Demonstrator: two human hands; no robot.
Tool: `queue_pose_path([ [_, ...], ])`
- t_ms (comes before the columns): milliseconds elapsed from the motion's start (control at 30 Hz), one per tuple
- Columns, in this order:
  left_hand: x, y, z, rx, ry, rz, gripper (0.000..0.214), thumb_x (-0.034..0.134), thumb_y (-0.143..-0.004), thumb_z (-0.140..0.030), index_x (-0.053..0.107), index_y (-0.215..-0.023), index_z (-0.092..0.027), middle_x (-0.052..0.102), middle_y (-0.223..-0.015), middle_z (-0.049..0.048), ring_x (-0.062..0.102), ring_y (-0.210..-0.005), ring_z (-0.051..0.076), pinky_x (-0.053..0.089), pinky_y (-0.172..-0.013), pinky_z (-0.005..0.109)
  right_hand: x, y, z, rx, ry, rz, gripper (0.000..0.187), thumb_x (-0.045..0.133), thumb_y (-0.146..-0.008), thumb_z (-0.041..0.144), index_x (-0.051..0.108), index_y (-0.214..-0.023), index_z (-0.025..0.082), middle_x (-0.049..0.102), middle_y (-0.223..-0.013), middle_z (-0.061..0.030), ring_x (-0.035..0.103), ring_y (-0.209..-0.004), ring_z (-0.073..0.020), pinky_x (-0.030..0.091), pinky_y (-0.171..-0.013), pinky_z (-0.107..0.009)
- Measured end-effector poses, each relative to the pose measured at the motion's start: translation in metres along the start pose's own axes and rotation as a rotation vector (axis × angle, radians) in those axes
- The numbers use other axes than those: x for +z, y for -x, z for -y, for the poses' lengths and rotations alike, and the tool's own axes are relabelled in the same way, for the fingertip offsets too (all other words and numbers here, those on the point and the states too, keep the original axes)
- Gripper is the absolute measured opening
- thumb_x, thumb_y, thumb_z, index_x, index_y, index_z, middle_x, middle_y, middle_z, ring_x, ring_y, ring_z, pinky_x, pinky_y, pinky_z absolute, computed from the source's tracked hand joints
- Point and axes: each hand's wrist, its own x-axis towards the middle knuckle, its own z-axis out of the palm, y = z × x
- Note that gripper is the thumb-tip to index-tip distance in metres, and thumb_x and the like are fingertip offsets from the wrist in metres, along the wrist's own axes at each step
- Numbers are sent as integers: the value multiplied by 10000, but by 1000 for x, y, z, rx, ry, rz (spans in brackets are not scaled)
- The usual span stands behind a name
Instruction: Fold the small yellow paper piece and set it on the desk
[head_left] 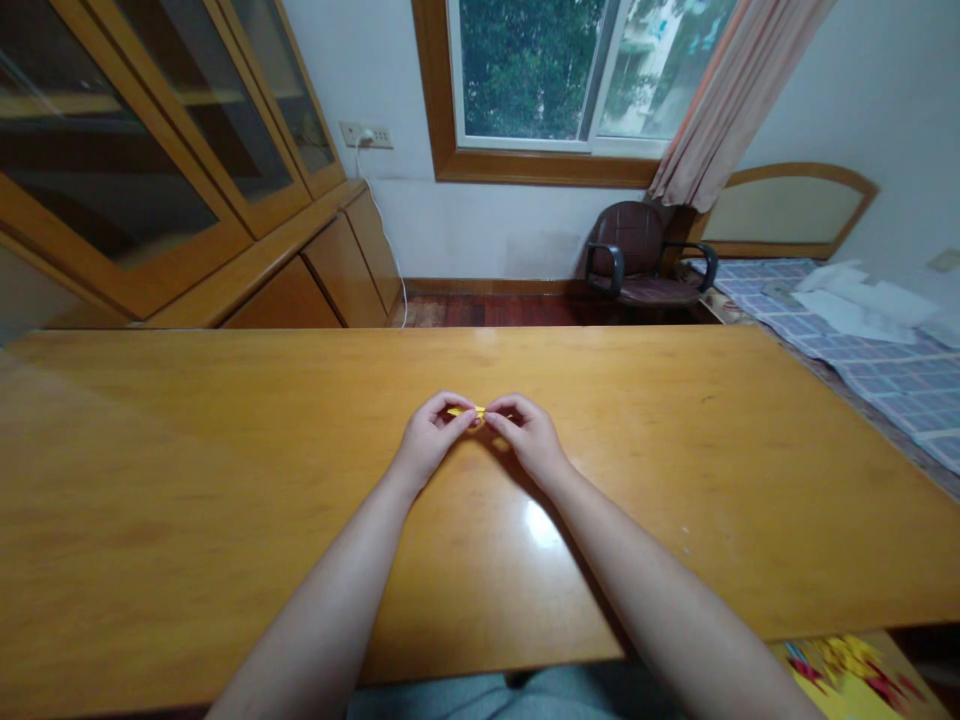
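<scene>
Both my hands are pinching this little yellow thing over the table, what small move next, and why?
Probably rest the small yellow piece on the table and press it flat: the left hand and right hand pinch it from either side close to the wood, and it is tiny, so a firm surface would likely steady it.

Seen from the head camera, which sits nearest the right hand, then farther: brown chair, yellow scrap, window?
1. yellow scrap, pinched by the right hand.
2. brown chair, beyond the table, to the right.
3. window, in the far wall.
</scene>
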Motion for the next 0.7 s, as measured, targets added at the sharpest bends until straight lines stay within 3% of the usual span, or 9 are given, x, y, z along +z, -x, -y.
queue_pose_path([
  [400,-5,-1,10,-31,75,-23,247,788,-693,-313,642,-843,-182,625,-812,-10,581,-747,129,473,-723,246,-2,0,0,-15,11,4,153,692,-816,301,711,-939,211,711,-935,-27,646,-832,-164,496,-772,-283],
  [700,-4,-1,6,-1,21,-33,211,782,-689,-305,657,-807,-182,641,-788,-4,587,-745,138,474,-736,260,-2,0,1,3,-34,7,136,710,-801,320,707,-881,210,705,-885,-18,638,-811,-162,492,-758,-280],
])
